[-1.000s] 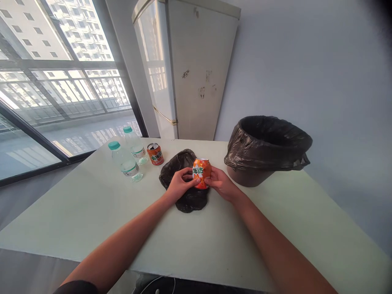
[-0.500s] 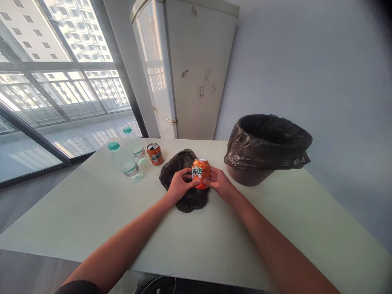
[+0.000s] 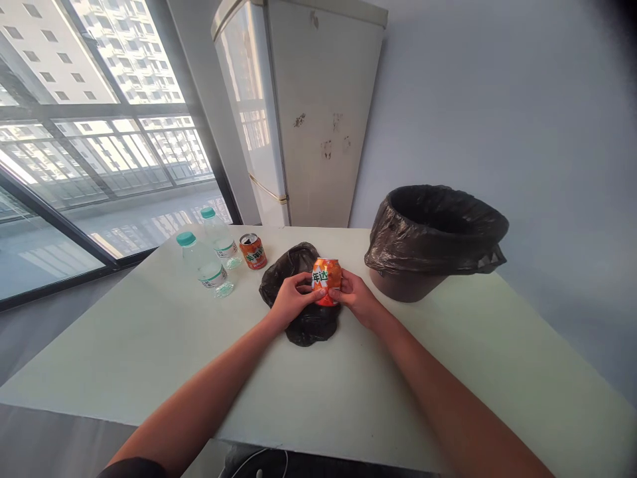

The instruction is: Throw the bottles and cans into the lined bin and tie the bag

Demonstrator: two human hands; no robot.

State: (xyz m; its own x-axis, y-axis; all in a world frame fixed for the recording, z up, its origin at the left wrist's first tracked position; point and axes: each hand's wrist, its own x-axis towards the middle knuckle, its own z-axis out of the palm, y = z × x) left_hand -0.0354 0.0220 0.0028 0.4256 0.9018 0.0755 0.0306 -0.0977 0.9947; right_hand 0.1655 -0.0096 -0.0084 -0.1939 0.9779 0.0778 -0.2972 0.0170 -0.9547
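Note:
Between my two hands is an orange soda can [image 3: 327,284], upright, its printed label facing me. My left hand [image 3: 294,299] grips the can's left side with thumb and fingers. On the other side my right hand [image 3: 357,297] closes round it, thumb on the front. Beneath and behind the can lies a crumpled black plastic bag [image 3: 312,330] on the table; the can hides part of it. A second orange soda can [image 3: 253,252] stands left of the bag, its top opened.
Two clear plastic bottles with teal caps, a nearer bottle [image 3: 202,265] and a farther bottle [image 3: 222,240], stand at the left. A bin lined with a black bag [image 3: 393,245] stands at the right on the pale table [image 3: 318,398]. Behind are a fridge [image 3: 323,113] and a wall.
Both hands keep hold of the can in nearly the same place. The can's top has tilted slightly away from view; everything else stays where it was.

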